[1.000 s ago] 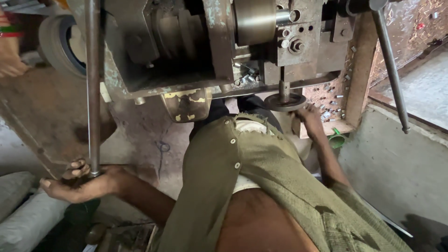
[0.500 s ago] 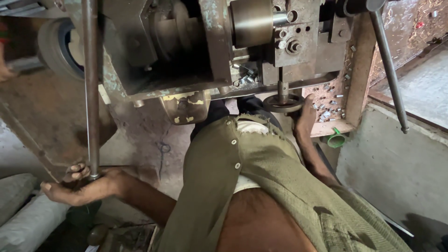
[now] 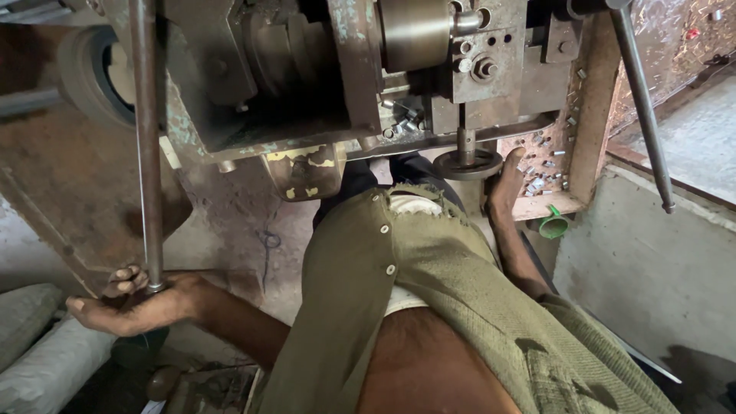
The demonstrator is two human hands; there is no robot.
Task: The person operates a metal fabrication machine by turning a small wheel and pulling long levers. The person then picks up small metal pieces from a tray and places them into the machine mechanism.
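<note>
Rusty long steel lever rod: my left hand curls fingers round its base; right hand, fingers together, touches the small round handwheel.

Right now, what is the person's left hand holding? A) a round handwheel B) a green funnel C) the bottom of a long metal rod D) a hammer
C: the left hand cups the lower end of the long metal rod, its fingers curled round it.

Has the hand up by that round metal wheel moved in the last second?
Yes. The right hand slid from the right of the wheel down to its lower right edge.
</note>
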